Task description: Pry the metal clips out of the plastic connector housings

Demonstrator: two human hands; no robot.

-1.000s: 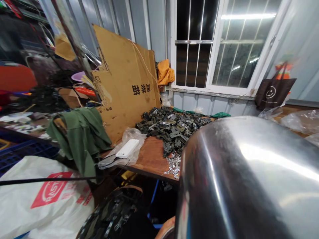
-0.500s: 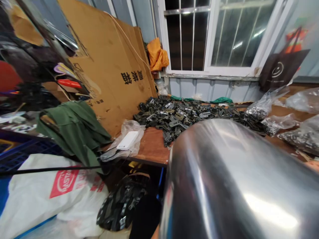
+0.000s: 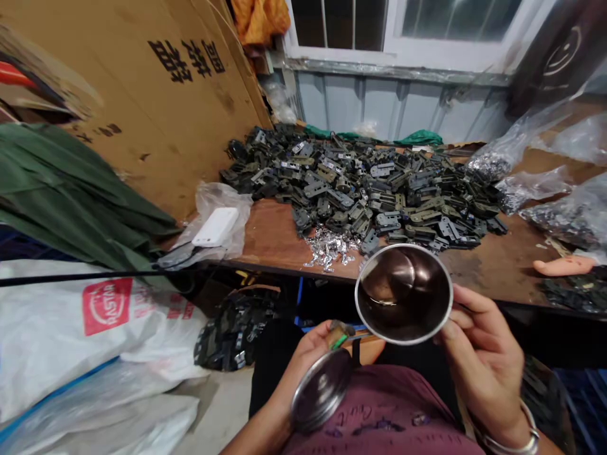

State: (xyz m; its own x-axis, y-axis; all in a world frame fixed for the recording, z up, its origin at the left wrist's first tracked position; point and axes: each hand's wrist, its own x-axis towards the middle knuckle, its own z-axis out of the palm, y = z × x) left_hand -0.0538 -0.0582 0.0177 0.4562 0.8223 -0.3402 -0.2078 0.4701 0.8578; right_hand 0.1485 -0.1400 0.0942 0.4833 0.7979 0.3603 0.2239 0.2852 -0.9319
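My right hand point(image 3: 488, 360) grips a shiny metal mug point(image 3: 403, 338) at its right side, with the mouth tilted toward me. A little dark liquid shows inside. To the left, my left hand point(image 3: 308, 347) is closed around the edge of a round metal lid point(image 3: 322, 392) held over my lap. Near its fingertips is a small brown and green object point(image 3: 339, 336), whose kind I cannot make out. Beyond the mug, a large heap of dark grey metal-like parts point(image 3: 355, 183) covers the table, with small silvery pieces point(image 3: 329, 246) at its front.
A white device point(image 3: 215, 227) lies on a plastic bag at the table's left. Clear bags of small silvery parts point(image 3: 493, 158) stand at the right. A finger-shaped, skin-toned thing point(image 3: 564, 265) lies near the right front edge. Cardboard point(image 3: 190, 126) stands at the left, above a white sack point(image 3: 61, 328).
The mug has come down from close before the camera, where it hid much of the table, and its mouth now shows. Both hands have come into view, and the view has tilted downward.
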